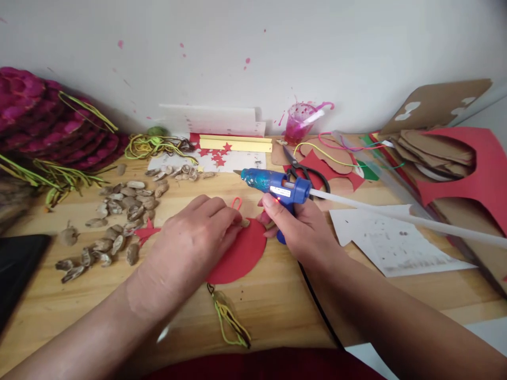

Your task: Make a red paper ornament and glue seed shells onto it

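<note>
A red paper disc [241, 256] lies on the wooden table, with a small orange-red loop at its top edge and a yellow-green yarn tassel [230, 319] at its bottom. Over the disc's upper left, my left hand [198, 227] pinches a peanut shell [244, 223] against the red surface. My right hand [304, 227] is wrapped round a blue hot glue gun [273, 184], whose nozzle points left above the disc. A long white glue stick [396, 215] sticks out of its back, and a small red light glows on it. My right fingertips reach the disc's right edge.
Peanut shells [132, 203] and a red star [146, 232] lie at left, beside stacked magenta-painted pieces [51, 121]. Toward the wall are yarn, small red stars, a pink-stained cup [297, 124] and black scissors [304, 171]. Cardboard and red paper [467, 174] fill the right; a black cord runs frontward.
</note>
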Available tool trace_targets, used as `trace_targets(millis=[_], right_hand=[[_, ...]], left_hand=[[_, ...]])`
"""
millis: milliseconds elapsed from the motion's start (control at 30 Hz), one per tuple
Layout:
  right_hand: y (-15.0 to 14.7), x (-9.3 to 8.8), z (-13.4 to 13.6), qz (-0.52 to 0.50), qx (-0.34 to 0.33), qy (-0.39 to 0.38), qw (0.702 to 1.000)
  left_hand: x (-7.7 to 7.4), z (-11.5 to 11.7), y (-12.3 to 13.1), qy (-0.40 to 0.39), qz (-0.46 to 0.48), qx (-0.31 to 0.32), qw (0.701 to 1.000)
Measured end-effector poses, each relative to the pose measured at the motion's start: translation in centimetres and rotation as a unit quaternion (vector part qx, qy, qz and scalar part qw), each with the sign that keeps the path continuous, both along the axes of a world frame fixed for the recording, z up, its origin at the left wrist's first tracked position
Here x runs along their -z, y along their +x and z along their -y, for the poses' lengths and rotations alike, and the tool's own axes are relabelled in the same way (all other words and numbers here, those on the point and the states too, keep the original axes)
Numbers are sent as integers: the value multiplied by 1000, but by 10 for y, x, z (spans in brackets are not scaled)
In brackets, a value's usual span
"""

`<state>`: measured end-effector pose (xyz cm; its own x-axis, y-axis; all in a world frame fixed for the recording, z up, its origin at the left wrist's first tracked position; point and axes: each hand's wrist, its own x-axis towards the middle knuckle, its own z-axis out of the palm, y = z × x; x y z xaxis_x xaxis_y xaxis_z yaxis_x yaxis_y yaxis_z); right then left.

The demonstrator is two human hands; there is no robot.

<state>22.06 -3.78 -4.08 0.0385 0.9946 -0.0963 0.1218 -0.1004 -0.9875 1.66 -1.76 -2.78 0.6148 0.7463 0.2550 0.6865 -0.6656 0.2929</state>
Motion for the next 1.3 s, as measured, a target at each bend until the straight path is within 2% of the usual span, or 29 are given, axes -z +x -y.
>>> trace_targets(millis=[200, 500, 967, 1100, 1300], right_hand=[[-1, -1, 0, 20, -5, 23, 1000], [2, -1, 2, 17, -11, 9, 1000], [1, 2, 3, 12, -8, 11, 1000], [0, 0, 3, 23, -6, 10, 1000], [-2, -1, 2, 18, -8, -2, 1000]], left_hand=[[3, 0, -1, 14, -8, 7, 1000], [-5, 2, 2, 42, -57, 1, 997], [-1, 3, 2, 61, -74, -2, 995], [-4, 3, 0, 33, -56, -2, 998], [-12, -2, -9, -35, 25, -1, 999]])
